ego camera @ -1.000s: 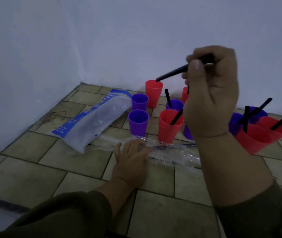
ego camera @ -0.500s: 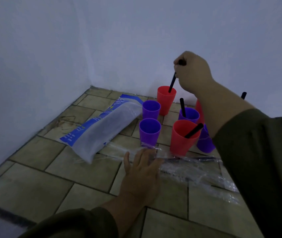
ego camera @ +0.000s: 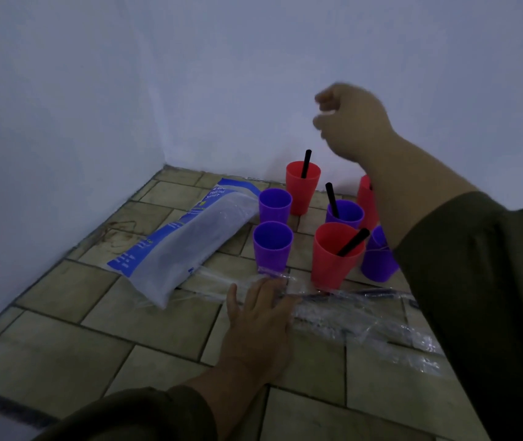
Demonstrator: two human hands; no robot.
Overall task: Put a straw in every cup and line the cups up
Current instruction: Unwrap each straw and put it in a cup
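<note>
The right hand (ego camera: 352,125) hovers above and right of the back red cup (ego camera: 303,192), fingers loosely curled and seemingly empty, though blurred; a straw (ego camera: 306,163) stands in that cup. Nearer than it, the left hand (ego camera: 260,316) presses flat on the wrapper (ego camera: 365,313). Left of it, the back purple cup (ego camera: 275,206) and front purple cup (ego camera: 272,248) lack straws. Next, probably: draw another straw from the wrapper for one of them.

The red cups (ego camera: 303,189) are plain, and so are the purple cups (ego camera: 272,246). All the straws (ego camera: 306,163) are black. The floor (ego camera: 164,329) is olive-tan tile with dark grout lines. The bag (ego camera: 190,246) is frosted white with blue edging and print. The wrapper (ego camera: 349,316) is clear. The walls (ego camera: 126,90) are pale bluish white, and the sleeves (ego camera: 492,297) dark olive.
</note>
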